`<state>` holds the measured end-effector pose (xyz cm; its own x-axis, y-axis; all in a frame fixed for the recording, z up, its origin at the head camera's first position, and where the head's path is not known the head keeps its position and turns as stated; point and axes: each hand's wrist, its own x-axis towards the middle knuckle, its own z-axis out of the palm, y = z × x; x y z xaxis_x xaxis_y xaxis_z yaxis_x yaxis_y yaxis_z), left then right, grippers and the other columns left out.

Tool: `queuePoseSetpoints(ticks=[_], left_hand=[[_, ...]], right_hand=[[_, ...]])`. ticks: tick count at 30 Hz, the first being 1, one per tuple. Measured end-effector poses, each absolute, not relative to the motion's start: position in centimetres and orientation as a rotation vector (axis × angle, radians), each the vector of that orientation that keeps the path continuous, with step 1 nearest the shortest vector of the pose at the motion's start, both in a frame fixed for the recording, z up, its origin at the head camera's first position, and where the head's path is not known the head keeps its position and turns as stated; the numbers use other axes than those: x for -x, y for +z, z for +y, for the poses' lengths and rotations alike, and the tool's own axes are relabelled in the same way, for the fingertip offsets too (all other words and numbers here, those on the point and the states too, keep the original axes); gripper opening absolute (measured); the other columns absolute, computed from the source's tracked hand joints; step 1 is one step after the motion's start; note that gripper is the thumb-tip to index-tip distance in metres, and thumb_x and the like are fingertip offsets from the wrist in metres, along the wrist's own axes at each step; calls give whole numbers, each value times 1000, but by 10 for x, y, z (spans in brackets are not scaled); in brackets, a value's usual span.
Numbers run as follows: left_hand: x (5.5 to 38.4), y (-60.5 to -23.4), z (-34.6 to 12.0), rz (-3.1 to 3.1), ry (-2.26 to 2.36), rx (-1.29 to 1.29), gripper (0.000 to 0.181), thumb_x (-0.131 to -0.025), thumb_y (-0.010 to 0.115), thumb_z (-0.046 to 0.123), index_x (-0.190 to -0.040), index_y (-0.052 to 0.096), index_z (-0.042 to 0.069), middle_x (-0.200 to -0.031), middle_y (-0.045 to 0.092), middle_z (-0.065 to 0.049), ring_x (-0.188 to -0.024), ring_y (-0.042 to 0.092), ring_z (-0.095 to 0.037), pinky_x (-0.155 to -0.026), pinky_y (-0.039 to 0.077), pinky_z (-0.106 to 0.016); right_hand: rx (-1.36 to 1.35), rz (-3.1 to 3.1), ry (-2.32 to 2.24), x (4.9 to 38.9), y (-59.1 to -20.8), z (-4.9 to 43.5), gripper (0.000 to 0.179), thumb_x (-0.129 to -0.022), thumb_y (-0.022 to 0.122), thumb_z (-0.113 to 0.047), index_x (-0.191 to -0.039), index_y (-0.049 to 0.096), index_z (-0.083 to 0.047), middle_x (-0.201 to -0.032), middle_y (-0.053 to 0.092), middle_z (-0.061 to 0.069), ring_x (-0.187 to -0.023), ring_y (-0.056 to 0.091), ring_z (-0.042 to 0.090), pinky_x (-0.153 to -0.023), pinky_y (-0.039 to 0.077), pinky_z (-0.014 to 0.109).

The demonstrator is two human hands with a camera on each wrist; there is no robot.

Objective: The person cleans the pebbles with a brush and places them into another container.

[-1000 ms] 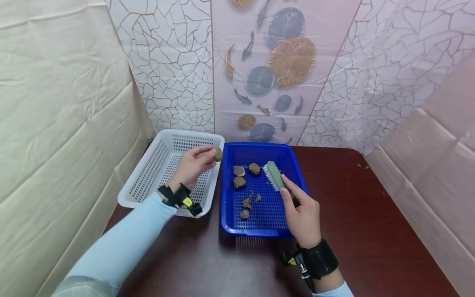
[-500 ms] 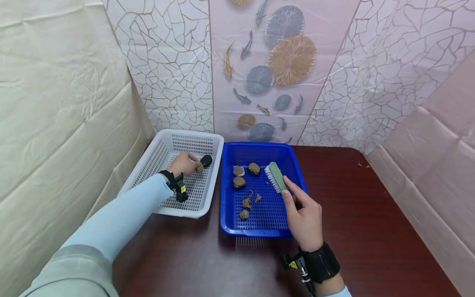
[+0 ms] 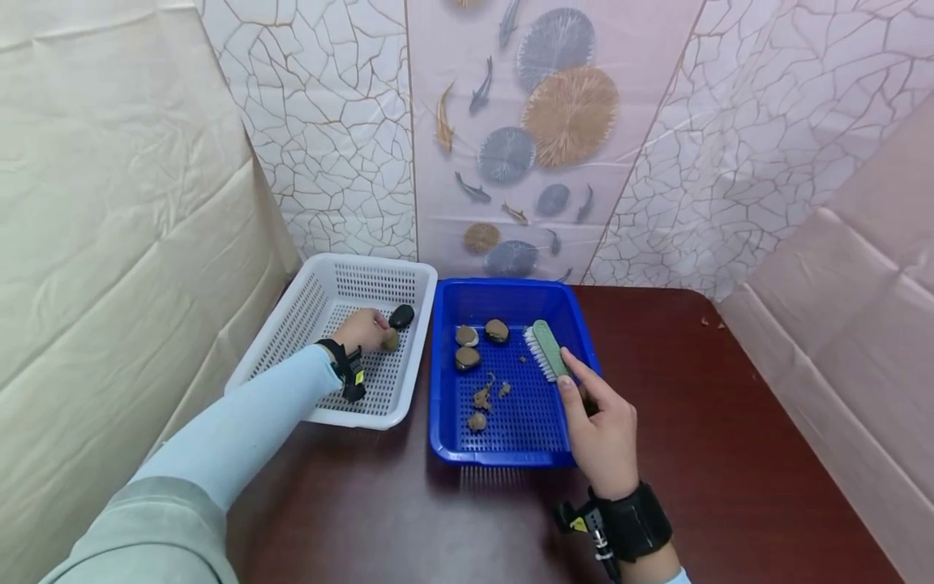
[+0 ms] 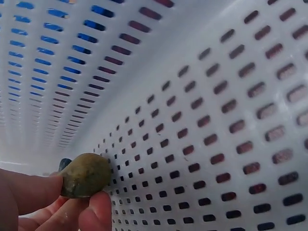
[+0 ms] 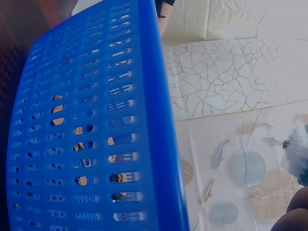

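My left hand [image 3: 361, 330] reaches down into the white basket [image 3: 409, 389]. Between thumb and fingers it pinches a smooth olive-brown stone [image 4: 89, 173], low near the basket's perforated floor. A black stone [image 3: 401, 316] lies just beyond the fingertips. Over the right side of the blue basket [image 3: 503, 459], my right hand [image 3: 607, 438] grips a green brush [image 3: 546, 345] with its white bristles turned left. Only the bristles [image 5: 297, 149] and part of the fingers show at the edge of the right wrist view.
Mud-caked stones [image 3: 468, 358] sit in the blue basket's left half, with crumbs and lumps of mud [image 3: 481, 398] nearer the front. Both baskets stand side by side on a dark red-brown table [image 3: 700, 422]. Patterned cloth [image 3: 336, 146] hangs behind and fabric walls flank it.
My left hand has carried the olive-brown stone left and down into the white basket, where the black stone now shows. The right hand holds the brush almost still.
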<state>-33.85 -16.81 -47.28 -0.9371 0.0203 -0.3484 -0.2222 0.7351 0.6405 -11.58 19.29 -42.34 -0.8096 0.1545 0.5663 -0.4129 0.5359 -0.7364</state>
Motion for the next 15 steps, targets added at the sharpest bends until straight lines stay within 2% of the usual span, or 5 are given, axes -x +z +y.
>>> queuePoseSetpoints(ticks=[7, 12, 15], left_hand=[[333, -479, -163, 2750, 881, 39, 16, -110, 68, 19, -117, 69, 4, -105, 72, -14, -90, 67, -27, -74, 56, -34], [334, -481, -165, 2794, 837, -15, 16, -108, 70, 17, -117, 71, 4, -101, 72, -12, -88, 68, -26, -74, 57, -34], [336, -476, -164, 2832, 822, -81, 14, -108, 69, 16, -113, 70, 3, -100, 72, -13, -84, 69, -25, -70, 58, -34]], right_hand=[[-224, -2183, 1275, 115, -425, 192, 42, -107, 72, -4, -147, 72, -14, -66, 41, -3, -53, 34, 12, -45, 28, 26], [-238, -2169, 1283, 113, -423, 191, 42, -108, 72, -5, -148, 72, -18, -66, 41, -3, -53, 34, 12, -46, 28, 27], [-231, -2162, 1282, 111, -422, 190, 41, -108, 71, -7, -148, 72, -20, -66, 41, -4, -53, 35, 13, -45, 29, 27]])
